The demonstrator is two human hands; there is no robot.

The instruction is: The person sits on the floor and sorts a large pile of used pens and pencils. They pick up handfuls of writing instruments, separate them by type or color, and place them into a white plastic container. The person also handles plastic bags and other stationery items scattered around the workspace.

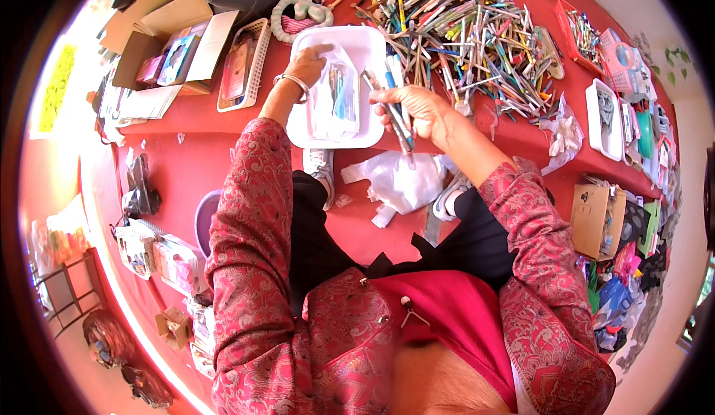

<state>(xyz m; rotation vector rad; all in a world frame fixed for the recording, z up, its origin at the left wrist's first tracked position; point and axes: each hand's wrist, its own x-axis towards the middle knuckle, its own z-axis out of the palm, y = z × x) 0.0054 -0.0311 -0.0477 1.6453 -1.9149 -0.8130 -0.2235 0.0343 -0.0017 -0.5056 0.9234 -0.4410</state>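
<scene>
pens [398,113], a small bundle of them, sit clamped in the right hand [417,113], fingers curled tight around the shafts, tips pointing down and toward the person. bundle is held above the near right edge of a white tray [365,42] on the red bench [223,169].

left hand [309,63] rests in the tray, fingers loosely bent and pressing on a clear bag [337,94] that already holds a few pens; whether it pinches the bag or only steadies it cannot be told. a bangle shows at that wrist.

step in hand, as judged: gathering a counted bundle and loading it into the bag. next move would call for the bag mouth to be held open by the left hand and the bundle to be aligned with that mouth so that the tips enter together; loose shafts could splay and catch on the film.

beyond the tray lies a large pile [462,35] of mixed pens and pencils, spread across the bench. left of the tray stands a white basket [242,65], then an open carton [167,50]. crumpled white plastic [398,180] lies on the floor near the person's shoes. right of the pile are a second white tray [605,121] and a red tray [577,35] with small stationery.
</scene>
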